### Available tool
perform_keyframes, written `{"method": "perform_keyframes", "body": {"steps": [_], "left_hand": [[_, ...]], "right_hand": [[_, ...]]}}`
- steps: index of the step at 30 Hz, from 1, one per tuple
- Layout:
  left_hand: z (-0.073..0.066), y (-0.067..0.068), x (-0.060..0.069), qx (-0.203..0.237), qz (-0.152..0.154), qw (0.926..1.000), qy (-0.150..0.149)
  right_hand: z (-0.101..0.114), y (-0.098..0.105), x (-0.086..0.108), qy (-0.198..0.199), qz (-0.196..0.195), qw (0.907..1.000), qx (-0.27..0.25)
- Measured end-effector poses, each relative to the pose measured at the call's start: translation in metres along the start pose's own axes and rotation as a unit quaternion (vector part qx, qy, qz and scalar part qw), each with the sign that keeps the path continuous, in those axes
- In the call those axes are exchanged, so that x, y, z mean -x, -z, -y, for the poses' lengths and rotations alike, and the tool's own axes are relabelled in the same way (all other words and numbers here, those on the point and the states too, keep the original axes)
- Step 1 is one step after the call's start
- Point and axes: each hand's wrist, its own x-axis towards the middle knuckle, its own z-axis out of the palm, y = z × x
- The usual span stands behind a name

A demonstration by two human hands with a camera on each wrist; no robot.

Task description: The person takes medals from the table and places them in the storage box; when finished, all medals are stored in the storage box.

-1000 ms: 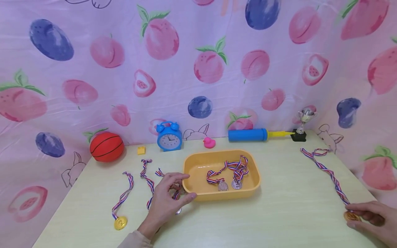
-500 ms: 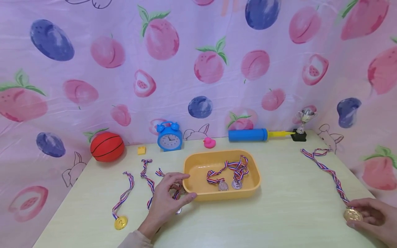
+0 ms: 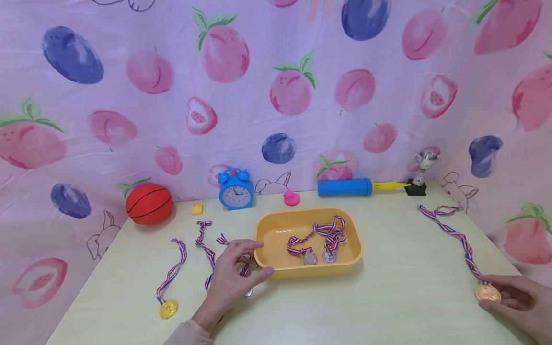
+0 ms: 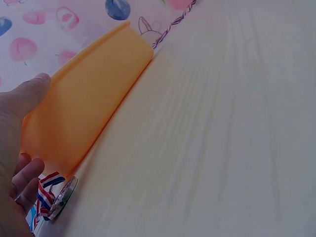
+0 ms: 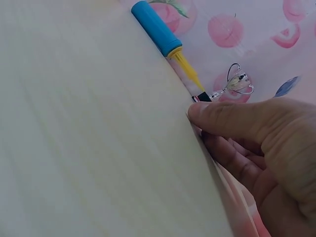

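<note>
1. Reaching across the counter [image 3: 396, 302], the left hand [image 3: 233, 275] curves thumb and fingers around the left end of a yellow tray [image 3: 308, 273], holding it
2. Over at the counter's right, the right hand [image 3: 522, 303] pinches a round medal [image 3: 488, 293], whose striped ribbon [image 3: 463, 242] trails toward the back
3. Two silver medals [image 3: 329, 257] lie inside the tray; more ribbons lie partly hidden behind the left hand, with a gold medal [image 3: 168, 309] farther left
4. Along the back sit a ball [image 3: 149, 204], clock [image 3: 236, 193], duck [image 3: 291, 198], pump [image 3: 345, 187] and trophy [image 3: 417, 184]
</note>
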Motion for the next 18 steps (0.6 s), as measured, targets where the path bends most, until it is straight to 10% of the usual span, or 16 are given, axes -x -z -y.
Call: {"method": "perform_keyframes", "body": {"steps": [5, 13, 18], "left_hand": [[0.0, 0.0, -0.001, 0.0, 0.0, 1.0, -0.004], [-0.002, 0.0, -0.001, -0.001, 0.0, 1.0, -0.004], [-0.002, 0.0, -0.001, 0.0, 0.002, 1.0, 0.002]], "right_hand": [[0.009, -0.002, -0.005, -0.04, 0.007, 0.9969, 0.068], [0.015, 0.0, -0.009, 0.029, 0.009, 0.9922, -0.121], [0.021, 0.001, -0.017, 0.066, 0.04, 0.985, -0.155]]}}
